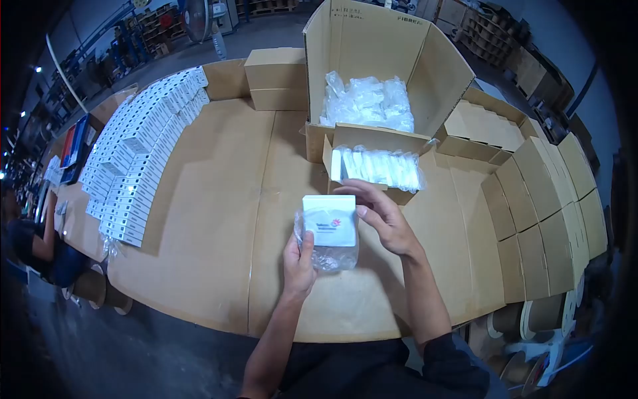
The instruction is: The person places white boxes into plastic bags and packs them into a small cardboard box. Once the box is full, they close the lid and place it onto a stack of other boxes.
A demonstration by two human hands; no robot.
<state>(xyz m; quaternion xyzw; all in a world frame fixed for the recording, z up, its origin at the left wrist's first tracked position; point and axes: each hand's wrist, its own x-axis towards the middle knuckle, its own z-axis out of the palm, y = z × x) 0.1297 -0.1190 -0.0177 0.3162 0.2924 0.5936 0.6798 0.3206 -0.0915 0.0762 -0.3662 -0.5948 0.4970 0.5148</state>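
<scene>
Work surface was a broad table (212,193) covered in flat brown cardboard, smooth, seam running lengthwise. Workshop around it: dark grey floor (153,359), standing fan (197,20) at the back, a person (33,239) seated at far left.

White box (329,229), squarish, matte, printed logo, was in front of the body above the table. Left hand (300,269) held it, thumb on front, other fingers mostly hidden behind. Clear plastic bag (337,259), crinkled and shiny, showed along its left side and below; couldn't tell how far inside the box sat. Right hand (392,229) was at the upper right corner, fingers loosely curved, thumb apart; contact unclear.

Small open carton (382,135) just beyond held plastic-wrapped white packs (379,166). Tall carton (379,50) behind: loose, wrinkled clear plastic (369,100). Small white boxes (143,156) stacked in rows left; plain brown cartons (541,213) right.
</scene>
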